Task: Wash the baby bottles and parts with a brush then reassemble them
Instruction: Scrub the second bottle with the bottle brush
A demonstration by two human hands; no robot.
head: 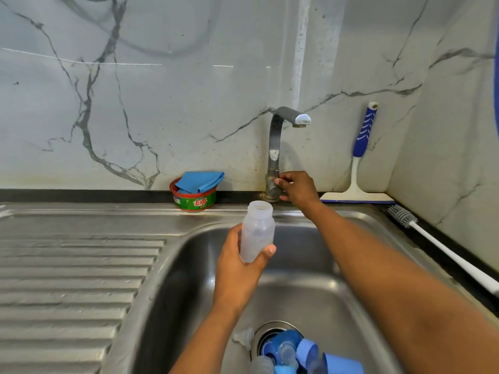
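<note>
Hands are both busy over the steel sink (189,265). The left hand (237,273) is wrapped round the lower half of a clear baby bottle (258,228), thumb across the front and the other digits behind, holding it upright and open-mouthed above the basin. Just beyond that hand and a little to its right, the right hand (297,188) reaches to the foot of the tap (275,147) and pinches the small lever (276,180) there, with the spout jutting out above it. Below the left wrist, down at the drain, lies a heap of blue bottle parts (302,352), caps and collars as far as I can make out, with a clear teat (244,337) just to their left. Left of the right hand, on the back ledge, sits a green and red Exo dish soap tub (194,202) with a folded blue cloth (201,181) on top. To the right of the right hand a blue-handled squeegee (363,133) leans against the marble wall. Beside the right forearm, along the counter edge, a white-handled bottle brush (403,215) lies with its bristles toward the wall. The ribbed drainboard (67,279) stretches away left of the left hand.
</note>
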